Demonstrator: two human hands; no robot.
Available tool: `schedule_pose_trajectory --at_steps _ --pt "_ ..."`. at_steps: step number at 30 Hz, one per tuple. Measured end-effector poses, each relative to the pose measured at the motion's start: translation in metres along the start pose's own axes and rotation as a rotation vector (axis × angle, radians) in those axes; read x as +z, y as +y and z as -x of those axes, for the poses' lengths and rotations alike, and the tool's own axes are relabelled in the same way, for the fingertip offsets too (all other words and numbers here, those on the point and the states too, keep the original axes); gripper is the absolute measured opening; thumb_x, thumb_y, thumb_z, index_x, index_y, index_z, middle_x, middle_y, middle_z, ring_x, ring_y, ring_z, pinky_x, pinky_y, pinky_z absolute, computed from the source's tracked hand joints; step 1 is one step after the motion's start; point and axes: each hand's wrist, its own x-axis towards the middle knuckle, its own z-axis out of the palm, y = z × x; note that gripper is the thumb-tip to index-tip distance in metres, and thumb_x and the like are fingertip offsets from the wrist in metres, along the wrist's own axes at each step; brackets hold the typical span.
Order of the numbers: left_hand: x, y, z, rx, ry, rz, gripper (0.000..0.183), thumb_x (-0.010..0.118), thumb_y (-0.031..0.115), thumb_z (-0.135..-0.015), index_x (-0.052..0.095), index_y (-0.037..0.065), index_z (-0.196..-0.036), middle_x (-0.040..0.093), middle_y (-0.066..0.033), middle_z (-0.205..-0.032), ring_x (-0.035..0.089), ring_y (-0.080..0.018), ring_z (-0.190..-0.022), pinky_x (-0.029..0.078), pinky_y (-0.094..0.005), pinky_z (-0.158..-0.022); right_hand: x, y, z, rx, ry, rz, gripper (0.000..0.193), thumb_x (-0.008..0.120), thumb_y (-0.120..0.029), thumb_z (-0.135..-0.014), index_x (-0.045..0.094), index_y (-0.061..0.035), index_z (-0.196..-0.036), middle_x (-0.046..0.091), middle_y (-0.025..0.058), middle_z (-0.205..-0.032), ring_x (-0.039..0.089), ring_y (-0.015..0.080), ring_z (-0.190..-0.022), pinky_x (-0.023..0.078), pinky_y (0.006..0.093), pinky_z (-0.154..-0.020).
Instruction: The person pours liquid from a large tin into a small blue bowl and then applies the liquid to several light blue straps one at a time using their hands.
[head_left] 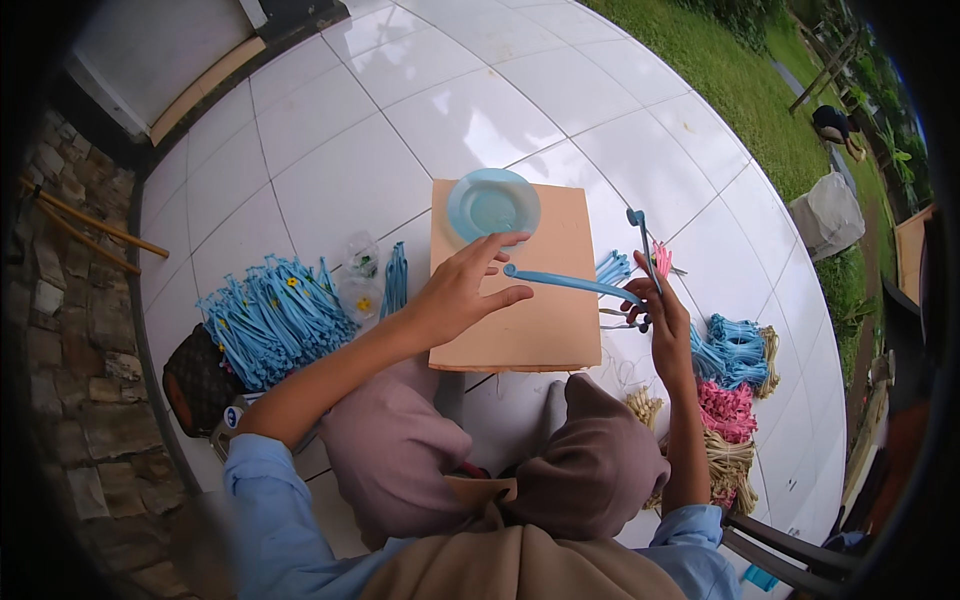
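My right hand (660, 305) is closed on slim blue stems with curled ends. One blue stem (575, 281) reaches from it leftward over the board, and another stands up past the fingers. My left hand (470, 280) is open, thumb and fingers apart, near the curled tip of the level stem. I cannot tell whether it touches that tip. Below the hands lies a tan board (515, 335). A shallow light-blue dish (457, 213) sits at the board's far side, the left fingertips showing just in front of it.
A large pile of blue stems (275, 320) lies to my left beside a brown patterned bag (197, 375) and clear plastic packets (360, 290). Blue bundles (735, 350), pink bundles (728, 410) and straw-coloured bundles (728, 460) lie at right on white tiles.
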Motion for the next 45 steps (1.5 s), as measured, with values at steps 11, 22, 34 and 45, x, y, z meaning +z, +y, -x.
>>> schedule_pose_trajectory --at_steps 11,22,34,45 --pt "0.010 -0.001 -0.009 -0.018 0.195 0.067 0.013 0.074 0.007 -0.074 0.066 0.000 -0.083 0.067 -0.0043 -0.077 0.062 -0.0071 -0.062 0.049 -0.0200 -0.059 -0.010 0.015 -0.015 0.016 0.015 -0.323 0.040 0.043 -0.017 -0.095 0.045 0.0045 -0.129 0.046 0.0011 -0.078 0.047 0.0093 -0.065 0.037 0.0226 -0.058" --pt "0.029 -0.051 -0.021 -0.001 0.192 -0.160 0.012 0.072 0.001 -0.071 0.067 0.003 -0.082 0.062 -0.0052 -0.079 0.060 -0.0114 -0.060 0.049 -0.0232 -0.055 -0.032 0.076 -0.078 0.235 -0.270 -0.390 0.096 0.065 0.005 -0.076 0.004 -0.0135 -0.147 0.045 0.0053 -0.086 0.057 0.0171 -0.074 0.052 0.0314 -0.063" --pt "0.032 -0.062 -0.014 0.124 -0.155 -0.628 0.051 0.050 -0.002 -0.075 0.059 0.016 -0.121 0.040 -0.0089 -0.084 0.045 -0.0238 -0.081 0.046 -0.0335 -0.073 -0.021 0.092 -0.109 0.189 -0.501 -0.240 0.099 0.066 0.004 -0.078 -0.003 -0.0209 -0.144 0.050 0.0076 -0.086 0.059 0.0157 -0.068 0.052 0.0299 -0.058" --pt "0.038 -0.055 -0.016 0.169 -0.125 -0.861 0.052 0.055 -0.001 -0.076 0.059 0.020 -0.123 0.038 -0.0067 -0.080 0.045 -0.0214 -0.079 0.042 -0.0307 -0.069 -0.017 0.096 -0.111 0.227 -0.483 -0.303 0.092 0.065 -0.002 -0.082 -0.002 -0.0160 -0.143 0.051 0.0076 -0.087 0.059 0.0162 -0.070 0.052 0.0303 -0.062"
